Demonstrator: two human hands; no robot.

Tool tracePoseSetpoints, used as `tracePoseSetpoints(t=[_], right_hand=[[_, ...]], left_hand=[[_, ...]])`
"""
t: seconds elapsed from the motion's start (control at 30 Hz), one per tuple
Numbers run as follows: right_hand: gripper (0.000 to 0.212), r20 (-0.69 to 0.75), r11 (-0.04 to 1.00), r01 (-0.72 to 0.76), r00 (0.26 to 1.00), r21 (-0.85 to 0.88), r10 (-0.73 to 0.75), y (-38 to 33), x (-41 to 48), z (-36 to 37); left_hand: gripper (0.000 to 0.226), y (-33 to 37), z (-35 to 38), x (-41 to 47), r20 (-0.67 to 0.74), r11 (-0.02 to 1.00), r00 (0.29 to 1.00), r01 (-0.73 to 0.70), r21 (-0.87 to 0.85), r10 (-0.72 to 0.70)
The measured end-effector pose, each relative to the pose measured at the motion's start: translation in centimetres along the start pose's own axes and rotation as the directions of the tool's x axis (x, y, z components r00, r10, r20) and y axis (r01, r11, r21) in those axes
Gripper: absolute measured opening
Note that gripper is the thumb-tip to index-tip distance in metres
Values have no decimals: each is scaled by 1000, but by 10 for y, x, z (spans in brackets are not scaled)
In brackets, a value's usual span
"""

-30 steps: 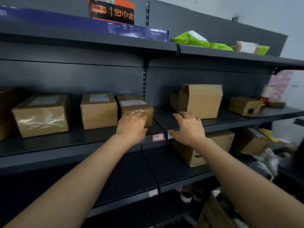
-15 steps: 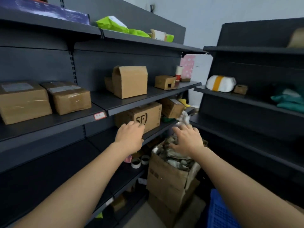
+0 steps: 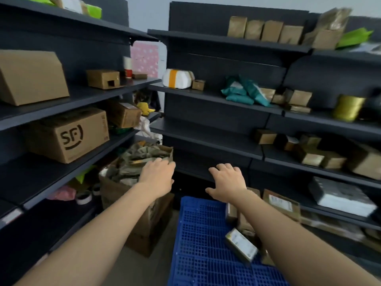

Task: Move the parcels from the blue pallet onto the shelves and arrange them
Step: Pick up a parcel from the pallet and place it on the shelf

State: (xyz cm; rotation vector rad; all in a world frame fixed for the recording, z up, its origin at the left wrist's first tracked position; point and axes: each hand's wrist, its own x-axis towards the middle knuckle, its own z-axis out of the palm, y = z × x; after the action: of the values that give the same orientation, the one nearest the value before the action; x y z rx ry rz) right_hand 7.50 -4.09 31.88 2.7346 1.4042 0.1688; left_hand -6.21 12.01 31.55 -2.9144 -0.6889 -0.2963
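Left hand [image 3: 157,175] and right hand [image 3: 227,180] held out, fingers loose, holding nothing; blue pallet [image 3: 203,240] below, small parcels [image 3: 241,246] on it

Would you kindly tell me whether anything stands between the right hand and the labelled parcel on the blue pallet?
Nothing visible does. The right hand is open above the far end of the blue pallet; the labelled parcel lies nearer, uncovered. Another brown parcel sits beside the path, partly hidden by the forearm.
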Motion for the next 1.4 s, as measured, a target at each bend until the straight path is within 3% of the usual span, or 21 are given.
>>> tracePoseSetpoints(t=[0.3,0.43,0.8,1.23,1.4], right_hand=[[53,53,977,-209,976,-43,211,156,-83,40],[57,117,953,-294,947,-67,301,212,-113,59],[60,287,889,-452,845,-68,451,325,-135,138],[50,538,836,-548,708,9,458,409,-118,255],[50,597,839,-544,683,31,421,444,-115,304]], left_hand=[[46,175,33,36,51,985,986,-157,-77,161],[45,243,51,49,65,966,969,-231,-120,239],[37,364,127,101,199,914,900,-348,-210,389],[37,457,235,143,479,904,768,-329,-274,425],[30,496,270,150,575,921,727,-229,-314,376]])
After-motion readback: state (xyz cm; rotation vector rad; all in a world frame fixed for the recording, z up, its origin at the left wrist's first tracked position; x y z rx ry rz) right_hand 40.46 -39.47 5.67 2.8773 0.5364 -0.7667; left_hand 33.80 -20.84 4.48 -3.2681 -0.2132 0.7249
